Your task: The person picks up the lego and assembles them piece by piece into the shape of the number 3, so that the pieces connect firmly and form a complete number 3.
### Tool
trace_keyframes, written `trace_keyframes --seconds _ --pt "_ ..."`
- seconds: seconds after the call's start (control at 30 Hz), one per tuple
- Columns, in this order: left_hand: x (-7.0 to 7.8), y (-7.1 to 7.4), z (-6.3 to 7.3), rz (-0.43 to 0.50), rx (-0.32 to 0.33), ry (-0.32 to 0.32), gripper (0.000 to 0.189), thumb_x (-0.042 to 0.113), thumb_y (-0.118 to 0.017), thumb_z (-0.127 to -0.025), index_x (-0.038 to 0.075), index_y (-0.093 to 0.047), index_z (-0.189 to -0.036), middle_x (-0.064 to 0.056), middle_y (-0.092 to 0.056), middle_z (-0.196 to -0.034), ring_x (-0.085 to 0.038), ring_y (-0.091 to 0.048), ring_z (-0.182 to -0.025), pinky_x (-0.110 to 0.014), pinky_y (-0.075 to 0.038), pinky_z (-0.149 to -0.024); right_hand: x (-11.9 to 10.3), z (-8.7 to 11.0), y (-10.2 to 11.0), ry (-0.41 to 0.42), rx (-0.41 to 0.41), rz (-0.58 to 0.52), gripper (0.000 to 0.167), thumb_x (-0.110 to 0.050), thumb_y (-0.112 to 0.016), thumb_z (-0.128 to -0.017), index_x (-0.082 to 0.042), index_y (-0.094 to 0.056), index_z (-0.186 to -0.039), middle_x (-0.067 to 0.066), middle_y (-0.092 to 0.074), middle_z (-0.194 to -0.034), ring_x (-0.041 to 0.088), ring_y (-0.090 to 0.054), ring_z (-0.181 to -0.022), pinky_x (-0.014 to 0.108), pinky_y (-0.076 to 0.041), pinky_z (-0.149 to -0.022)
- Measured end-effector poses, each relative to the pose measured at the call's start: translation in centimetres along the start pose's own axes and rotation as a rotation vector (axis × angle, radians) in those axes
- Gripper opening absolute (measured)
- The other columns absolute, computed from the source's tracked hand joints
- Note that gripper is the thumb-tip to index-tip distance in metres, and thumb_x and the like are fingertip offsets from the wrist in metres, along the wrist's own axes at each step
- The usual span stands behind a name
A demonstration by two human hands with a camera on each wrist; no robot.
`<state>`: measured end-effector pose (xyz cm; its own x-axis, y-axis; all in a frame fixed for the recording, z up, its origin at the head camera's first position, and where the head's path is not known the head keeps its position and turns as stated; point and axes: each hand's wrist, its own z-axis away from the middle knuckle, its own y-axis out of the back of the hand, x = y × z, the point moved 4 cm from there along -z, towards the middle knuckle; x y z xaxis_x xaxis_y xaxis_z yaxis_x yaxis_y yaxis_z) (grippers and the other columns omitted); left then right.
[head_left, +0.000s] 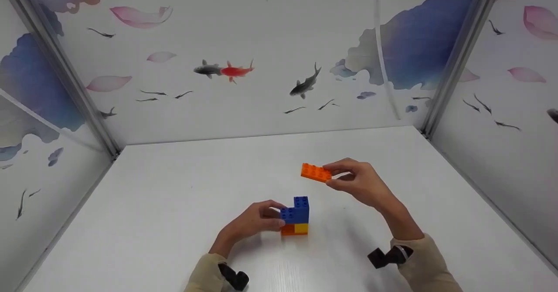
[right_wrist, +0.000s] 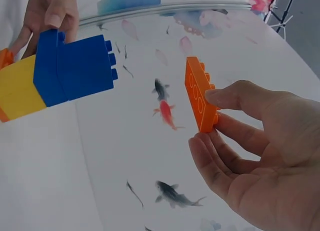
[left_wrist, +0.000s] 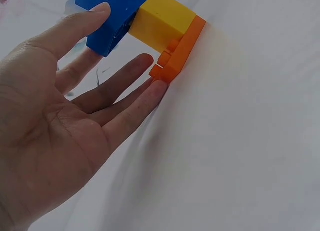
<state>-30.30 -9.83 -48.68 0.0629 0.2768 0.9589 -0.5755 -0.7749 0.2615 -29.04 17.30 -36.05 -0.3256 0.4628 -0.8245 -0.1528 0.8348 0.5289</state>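
Note:
A small stack of toy building bricks stands on the white table. Its bottom layer is a thin orange brick with a yellow brick on its right part. A long blue brick lies over the yellow one and overhangs to the left; a smaller blue brick tops the right end. My left hand pinches the overhanging end of the long blue brick, its lower fingers beside the orange base's bare studs. Above and behind the stack, my right hand holds a flat orange brick by one end, studs up.
The white table is enclosed by panels printed with fish and petals, joined by metal posts at the back corners. Each sleeve carries a black wrist device. A dark stand shows beyond the panel in the right wrist view.

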Motion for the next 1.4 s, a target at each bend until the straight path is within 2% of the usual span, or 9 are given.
trace_keyframes --seconds 0.2,0.43,0.57,0.87,1.4 --pt "0.0 0.0 0.0 -0.009 0.009 0.024 0.044 0.036 -0.072 -0.092 0.019 -0.061 -0.131 -0.009 -0.068 -0.126 -0.021 -0.066 -0.111 -0.04 -0.057 -0.099 -1.2 -0.2 -1.3 0.013 -0.027 0.003 0.033 -0.019 -0.073 -0.091 -0.013 -0.071 -0.124 0.01 -0.066 -0.123 0.027 -0.066 -0.111 0.028 -0.059 -0.09" --pt "0.3 0.0 0.0 -0.022 0.013 0.052 0.043 0.037 -0.072 -0.092 0.022 -0.061 -0.131 -0.008 -0.067 -0.128 -0.022 -0.065 -0.114 -0.042 -0.055 -0.101 -1.4 -0.4 -2.3 0.03 -0.054 0.003 0.032 -0.019 -0.073 -0.092 -0.013 -0.071 -0.123 0.01 -0.066 -0.122 0.027 -0.067 -0.109 0.03 -0.059 -0.091" --pt "0.3 0.0 0.0 -0.023 0.014 0.044 0.043 0.037 -0.072 -0.092 0.021 -0.061 -0.131 -0.008 -0.067 -0.128 -0.022 -0.065 -0.113 -0.043 -0.055 -0.101 -1.1 -0.5 -2.8 0.049 -0.085 0.009 0.032 -0.02 -0.073 -0.092 -0.013 -0.071 -0.123 0.01 -0.066 -0.121 0.031 -0.065 -0.111 0.029 -0.059 -0.092" --pt "0.1 -0.1 0.0 -0.008 0.006 0.034 0.042 0.036 -0.071 -0.093 0.02 -0.061 -0.13 -0.009 -0.067 -0.127 -0.023 -0.066 -0.113 -0.043 -0.055 -0.101 -0.3 -0.8 -3.8 0.085 -0.143 0.004 0.031 -0.02 -0.073 -0.092 -0.015 -0.072 -0.122 0.009 -0.066 -0.12 0.03 -0.066 -0.113 0.023 -0.057 -0.091" --pt "0.1 -0.1 0.1 -0.011 0.002 0.022 0.041 0.037 -0.071 -0.093 0.02 -0.062 -0.129 -0.009 -0.067 -0.129 -0.023 -0.066 -0.113 -0.044 -0.054 -0.103 1.3 -1.2 -5.2 0.104 -0.229 0.023 0.03 -0.023 -0.072 -0.093 -0.017 -0.072 -0.122 0.006 -0.067 -0.12 0.025 -0.065 -0.112 0.029 -0.057 -0.094"
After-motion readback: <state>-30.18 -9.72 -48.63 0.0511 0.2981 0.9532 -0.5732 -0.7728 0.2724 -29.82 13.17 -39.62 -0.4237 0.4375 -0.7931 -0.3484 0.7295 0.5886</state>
